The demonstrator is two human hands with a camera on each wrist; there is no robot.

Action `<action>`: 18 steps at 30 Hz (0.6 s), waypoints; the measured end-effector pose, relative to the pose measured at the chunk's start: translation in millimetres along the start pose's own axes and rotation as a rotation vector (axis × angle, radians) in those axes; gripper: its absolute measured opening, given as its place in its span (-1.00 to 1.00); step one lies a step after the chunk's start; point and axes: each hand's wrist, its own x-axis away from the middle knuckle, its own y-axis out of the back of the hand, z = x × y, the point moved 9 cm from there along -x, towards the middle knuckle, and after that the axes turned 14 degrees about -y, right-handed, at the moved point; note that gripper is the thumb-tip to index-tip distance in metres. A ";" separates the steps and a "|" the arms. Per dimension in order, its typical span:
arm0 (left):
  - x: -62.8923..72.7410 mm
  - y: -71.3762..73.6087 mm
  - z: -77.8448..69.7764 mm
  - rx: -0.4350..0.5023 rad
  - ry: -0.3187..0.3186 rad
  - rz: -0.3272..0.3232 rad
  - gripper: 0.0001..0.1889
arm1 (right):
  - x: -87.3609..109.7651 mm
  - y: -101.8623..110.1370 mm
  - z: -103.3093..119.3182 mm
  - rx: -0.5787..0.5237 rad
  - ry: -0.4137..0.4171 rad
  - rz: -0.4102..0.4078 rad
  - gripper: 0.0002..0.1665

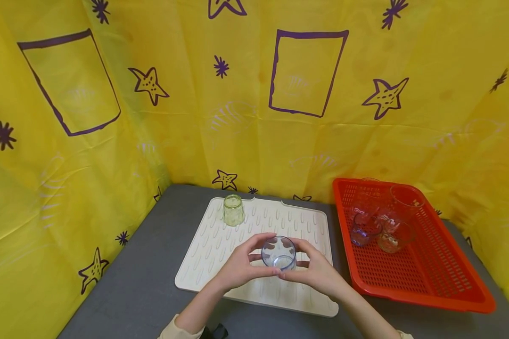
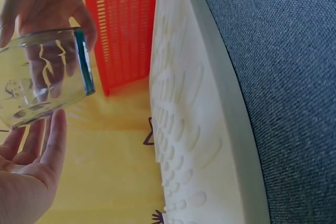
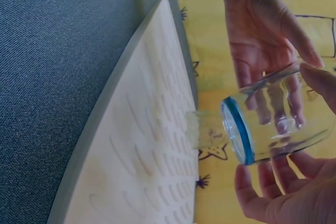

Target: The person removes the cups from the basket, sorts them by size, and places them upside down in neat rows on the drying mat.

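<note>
Both hands hold a clear drinking glass with a bluish tint (image 1: 278, 254) over the front half of a white ribbed drying mat (image 1: 195, 268). My left hand (image 1: 246, 263) grips its left side, my right hand (image 1: 318, 270) its right side, with the thumbs meeting at the near side. From the wrist views, the glass (image 3: 273, 114) hangs clear of the mat, its thick blue end (image 2: 84, 61) towards it. A pale green glass (image 1: 233, 212) stands at the mat's back left, narrower end up.
To the right, a red plastic basket (image 1: 415, 301) with slotted walls holds several glasses, among them a purple-tinted one (image 1: 362, 230). The mat lies on a grey table (image 1: 123, 287). A yellow curtain (image 1: 186, 141) with drawn starfish closes off the back and sides.
</note>
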 end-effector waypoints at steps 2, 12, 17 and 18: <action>0.1 0.1 1.8 0.025 0.009 -0.010 -0.30 | -0.1 0.6 0.0 0.000 -0.006 -0.009 -0.15; 2.9 0.5 5.6 0.323 0.008 -0.133 -0.36 | 1.4 4.3 5.0 -0.038 0.028 -0.054 -0.14; 5.6 -0.6 11.6 0.436 0.054 -0.214 -0.38 | 1.9 2.1 4.7 -0.058 0.059 -0.047 -0.13; 6.3 -0.9 12.9 0.469 0.070 -0.234 -0.39 | 2.1 1.4 4.9 -0.063 0.065 -0.043 -0.13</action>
